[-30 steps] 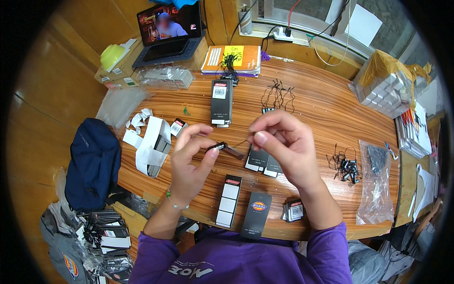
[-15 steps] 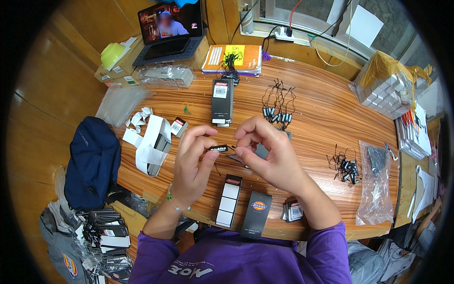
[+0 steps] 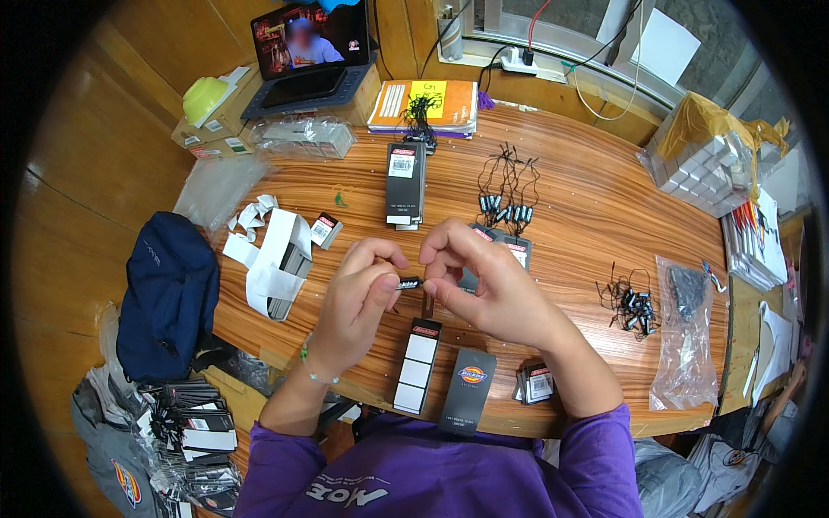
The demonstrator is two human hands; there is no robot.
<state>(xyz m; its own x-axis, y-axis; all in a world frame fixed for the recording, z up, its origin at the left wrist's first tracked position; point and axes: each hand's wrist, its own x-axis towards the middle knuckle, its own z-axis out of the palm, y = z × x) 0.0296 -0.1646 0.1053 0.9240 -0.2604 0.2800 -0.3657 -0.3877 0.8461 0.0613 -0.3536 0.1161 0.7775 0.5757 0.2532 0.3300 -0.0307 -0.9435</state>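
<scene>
Over the middle of the table, my left hand (image 3: 356, 289) pinches a small black string seal tag (image 3: 408, 283) with pale lettering between thumb and fingertips. My right hand (image 3: 488, 272) closes thumb and forefinger at the tag's right end, where its thin black cord is; the exact grip there is too small to make out. Beneath my right hand, dark grey hang tags (image 3: 518, 249) lie partly hidden. Just below my hands are a black strip card with white panels (image 3: 416, 371) and a dark grey hang tag with a coloured logo (image 3: 467, 388).
Corded seals lie in a row (image 3: 508, 203) and a loose heap (image 3: 635, 306). A stack of dark hang tags (image 3: 404, 186) stands farther back. White-wrapped cards (image 3: 281, 268) lie left, a clear plastic bag (image 3: 686, 345) right. A tablet (image 3: 313, 39) and wrapped boxes (image 3: 704, 160) stand behind.
My hands have drawn closer together around the seal tag, and my left fingers have curled in more. My right hand has shifted slightly left, showing more of the grey hang tags beneath.
</scene>
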